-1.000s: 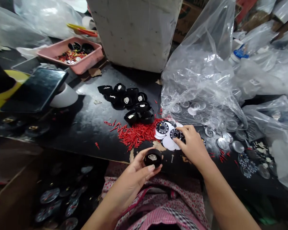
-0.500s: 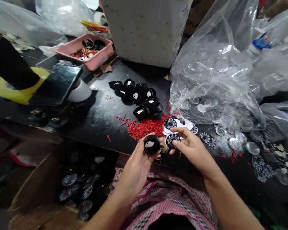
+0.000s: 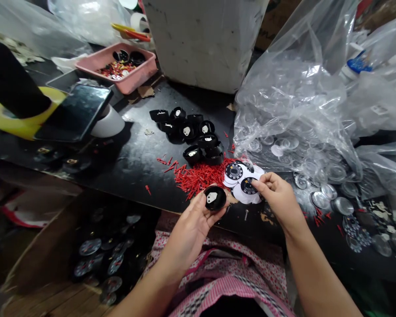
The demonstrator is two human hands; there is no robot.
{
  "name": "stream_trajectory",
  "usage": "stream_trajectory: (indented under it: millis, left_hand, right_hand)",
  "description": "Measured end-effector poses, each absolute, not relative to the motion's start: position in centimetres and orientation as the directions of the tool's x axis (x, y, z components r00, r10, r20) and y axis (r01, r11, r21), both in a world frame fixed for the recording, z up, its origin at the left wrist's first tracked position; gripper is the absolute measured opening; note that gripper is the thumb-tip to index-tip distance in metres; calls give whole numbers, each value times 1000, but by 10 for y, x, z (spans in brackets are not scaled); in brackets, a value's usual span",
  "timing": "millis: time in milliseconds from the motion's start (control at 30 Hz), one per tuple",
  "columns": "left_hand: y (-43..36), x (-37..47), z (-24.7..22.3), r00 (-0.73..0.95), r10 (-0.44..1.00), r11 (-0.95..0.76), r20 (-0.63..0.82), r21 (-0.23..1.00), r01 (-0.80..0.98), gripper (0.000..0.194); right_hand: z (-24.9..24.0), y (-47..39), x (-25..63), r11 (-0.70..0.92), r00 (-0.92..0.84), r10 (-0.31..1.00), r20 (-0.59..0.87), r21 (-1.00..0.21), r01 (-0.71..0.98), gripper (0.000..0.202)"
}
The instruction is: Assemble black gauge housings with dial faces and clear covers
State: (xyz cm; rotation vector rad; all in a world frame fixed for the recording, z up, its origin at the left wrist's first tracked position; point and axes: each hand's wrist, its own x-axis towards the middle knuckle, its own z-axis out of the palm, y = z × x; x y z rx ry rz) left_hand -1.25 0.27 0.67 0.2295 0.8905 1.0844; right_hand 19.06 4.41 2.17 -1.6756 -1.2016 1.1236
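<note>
Black cup (image 3: 220,202), one: was held at lower centre of the frame in the left hand (image 3: 195,225), thumb and fingers about its side; was judged light, stiff, best gripped by the outer wall. Dial disc (image 3: 248,187), one: was pinched by its right edge in the right hand (image 3: 280,199), over white discs (image 3: 239,193), right of centre; was judged thin, easily creased.

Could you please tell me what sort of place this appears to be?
It looks like a small workshop, though I cannot be certain: the dark workbench holds a heap of small red parts, a cluster of black cups and a pile of printed dials.
</note>
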Motion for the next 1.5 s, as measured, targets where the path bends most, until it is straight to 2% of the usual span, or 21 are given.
stream_trajectory:
  millis: [67,200,267,333,400,533,667,833,1067,1200,1300,1367,1500]
  left_hand:
    - [2,-12,8,167,841,483,-515,575,-660,37]
    - [0,-9,12,180,851,481,-494,592,-646,42]
    - [-1,-6,14,212,852,487,-478,579,-654,44]
    - [-1,-3,14,229,858,483,-460,569,-666,44]
    - [1,0,14,177,879,435,-444,590,-680,38]
    - [3,2,12,125,886,419,-447,653,-631,26]
    - [-3,2,10,179,898,428,-403,699,-574,32]
    - [-7,-2,8,196,896,442,-397,774,-453,34]
    - [-3,-9,10,210,896,443,-392,830,-340,35]
    - [-6,-9,7,208,914,401,-349,860,-316,31]
    - [-7,-13,6,175,924,374,-340,900,-225,29]
    - [-7,-17,6,154,911,409,-382,882,-234,29]
    - [-2,-21,6,142,891,453,-431,842,-292,28]
  right_hand:
    - [22,45,196,-199,164,976,-144,-896,396,31]
    - [27,42,200,3,139,984,110,-793,609,22]
    - [32,37,197,-11,125,989,75,-814,581,21]
    - [38,32,191,-84,53,996,-66,-860,503,21]
    - [44,28,183,-120,-12,990,-141,-886,448,19]
    - [49,26,166,-71,-28,995,-92,-901,428,13]
    - [49,27,148,-45,-105,989,-103,-891,451,10]
    - [49,29,144,-82,-128,976,-174,-848,524,16]
    - [52,28,147,-58,-114,978,-174,-754,654,15]
    - [44,21,147,-88,-142,967,-210,-805,587,15]
    - [41,16,145,-32,-233,955,-184,-844,535,15]
    - [41,14,143,47,-284,950,-133,-836,547,21]
    - [45,14,137,277,-317,945,79,-713,645,20]
